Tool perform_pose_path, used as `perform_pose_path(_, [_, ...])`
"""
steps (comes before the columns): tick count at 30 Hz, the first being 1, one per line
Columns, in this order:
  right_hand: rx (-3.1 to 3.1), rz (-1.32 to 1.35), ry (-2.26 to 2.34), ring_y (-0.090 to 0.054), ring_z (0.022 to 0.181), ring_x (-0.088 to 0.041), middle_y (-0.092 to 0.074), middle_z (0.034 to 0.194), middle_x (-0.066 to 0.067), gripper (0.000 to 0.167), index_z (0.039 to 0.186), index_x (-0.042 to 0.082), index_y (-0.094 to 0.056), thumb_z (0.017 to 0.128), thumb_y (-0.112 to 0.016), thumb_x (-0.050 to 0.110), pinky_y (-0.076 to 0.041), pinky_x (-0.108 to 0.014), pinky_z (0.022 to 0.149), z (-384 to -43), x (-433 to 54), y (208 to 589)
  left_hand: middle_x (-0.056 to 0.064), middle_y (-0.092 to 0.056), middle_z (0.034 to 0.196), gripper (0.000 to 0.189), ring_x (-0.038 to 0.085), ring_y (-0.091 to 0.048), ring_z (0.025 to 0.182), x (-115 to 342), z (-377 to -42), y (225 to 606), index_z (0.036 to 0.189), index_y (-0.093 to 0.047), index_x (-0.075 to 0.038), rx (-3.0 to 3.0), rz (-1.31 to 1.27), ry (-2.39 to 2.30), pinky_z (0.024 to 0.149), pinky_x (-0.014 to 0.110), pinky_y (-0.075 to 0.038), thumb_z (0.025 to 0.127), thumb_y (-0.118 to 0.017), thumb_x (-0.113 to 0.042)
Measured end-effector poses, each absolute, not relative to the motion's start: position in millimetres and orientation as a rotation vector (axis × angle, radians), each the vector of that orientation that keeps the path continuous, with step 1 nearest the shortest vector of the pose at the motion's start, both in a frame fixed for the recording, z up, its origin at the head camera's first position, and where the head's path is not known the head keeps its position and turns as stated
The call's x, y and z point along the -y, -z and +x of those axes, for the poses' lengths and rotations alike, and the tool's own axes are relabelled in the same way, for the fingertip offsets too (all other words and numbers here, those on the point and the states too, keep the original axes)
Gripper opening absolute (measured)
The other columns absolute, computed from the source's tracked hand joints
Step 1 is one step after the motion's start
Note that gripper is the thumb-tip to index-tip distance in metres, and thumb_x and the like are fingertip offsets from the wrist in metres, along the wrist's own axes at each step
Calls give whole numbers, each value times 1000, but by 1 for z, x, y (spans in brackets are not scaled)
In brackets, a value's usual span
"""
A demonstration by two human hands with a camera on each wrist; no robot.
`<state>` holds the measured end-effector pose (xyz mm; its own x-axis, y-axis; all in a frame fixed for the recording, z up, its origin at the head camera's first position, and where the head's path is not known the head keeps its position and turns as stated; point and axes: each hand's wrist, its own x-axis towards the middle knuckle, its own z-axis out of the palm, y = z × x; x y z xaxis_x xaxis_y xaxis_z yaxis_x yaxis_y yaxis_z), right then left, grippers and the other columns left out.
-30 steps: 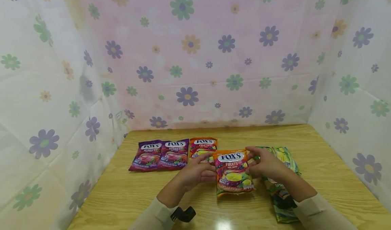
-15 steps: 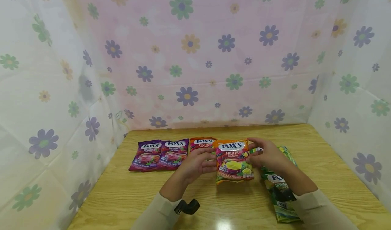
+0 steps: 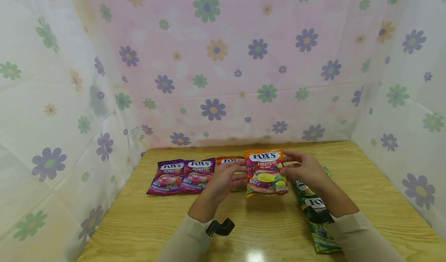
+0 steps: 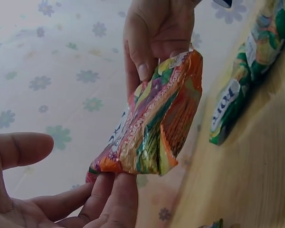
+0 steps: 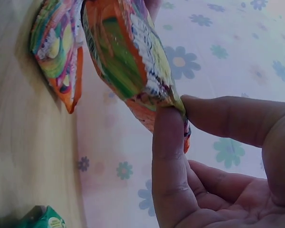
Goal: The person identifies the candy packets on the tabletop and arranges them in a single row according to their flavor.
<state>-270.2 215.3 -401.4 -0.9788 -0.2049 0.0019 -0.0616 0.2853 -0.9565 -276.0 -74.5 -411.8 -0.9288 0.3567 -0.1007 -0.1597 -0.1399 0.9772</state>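
Note:
An orange-topped bag of Fox's Fruits candy (image 3: pixel 266 173) hangs upright above the table between both hands, printed front showing. My right hand (image 3: pixel 308 173) pinches its right edge; in the right wrist view the thumb and a finger meet on the candy bag (image 5: pixel 128 52). At the other edge, my left hand (image 3: pixel 223 178) touches the bag with straight fingers (image 4: pixel 118 194), its thumb held away from it. Behind the left hand lies a second Fruits bag (image 3: pixel 231 160), partly covered by the hand and the raised bag.
Two purple Berries bags, one at the far left (image 3: pixel 168 177) and one beside it (image 3: pixel 197 175), lie side by side on the wooden table (image 3: pixel 146 227). Green Fox's bags (image 3: pixel 322 231) lie at the right, partly under the right forearm. Flowered cloth walls (image 3: pixel 223 122) enclose the table.
Both hands have moved the Fruits candy bag away from me, toward the back of the table. It now stands right of the other Fruits bag, overlapping its edge in the head view.

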Motion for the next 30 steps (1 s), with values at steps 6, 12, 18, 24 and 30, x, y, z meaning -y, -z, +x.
perform_pose_path(6, [-2410, -215, 1828, -63, 125, -34, -48, 150, -23, 73, 159, 9, -40, 96, -75, 14, -62, -43, 89, -274, -213, 394, 16, -62, 133, 44, 21, -68, 102, 70, -280, 408, 145, -56, -1, -1824, 205, -2160, 92, 34, -61, 106, -54, -22])
perform_pose_path(12, [-2423, -201, 1875, -61, 128, -37, -48, 151, -23, 70, 159, 7, -39, 98, -72, 12, -63, -36, 87, -274, -210, 389, 12, -61, 131, 40, 20, -63, 98, 66, -283, 404, 141, -61, -4, -1810, 188, -2218, 87, 33, -60, 105, -55, -20])
perform_pose_path(18, [-2425, -213, 1921, -57, 132, -39, -49, 154, -20, 68, 159, 10, -41, 98, -71, 12, -62, -33, 88, -273, -212, 391, 12, -60, 129, 40, 16, -61, 90, 63, -285, 401, 143, -59, -2, -1790, 208, -2249, 84, 28, -59, 106, -53, -18])
perform_pose_path(24, [-2397, -269, 1958, -55, 134, -41, -48, 157, -19, 66, 156, 7, -44, 96, -72, 6, -61, -32, 90, -274, -213, 397, 16, -57, 142, 41, 18, -64, 100, 65, -287, 403, 143, -59, -2, -1803, 204, -2249, 88, 28, -59, 106, -53, -18])
perform_pose_path(30, [-2392, -292, 1965, -57, 133, -42, -47, 157, -19, 60, 154, 4, -46, 98, -69, 7, -61, -31, 91, -277, -209, 404, 19, -55, 146, 43, 29, -62, 124, 66, -288, 409, 144, -59, -2, -1809, 171, -2258, 98, 33, -58, 105, -55, -20])
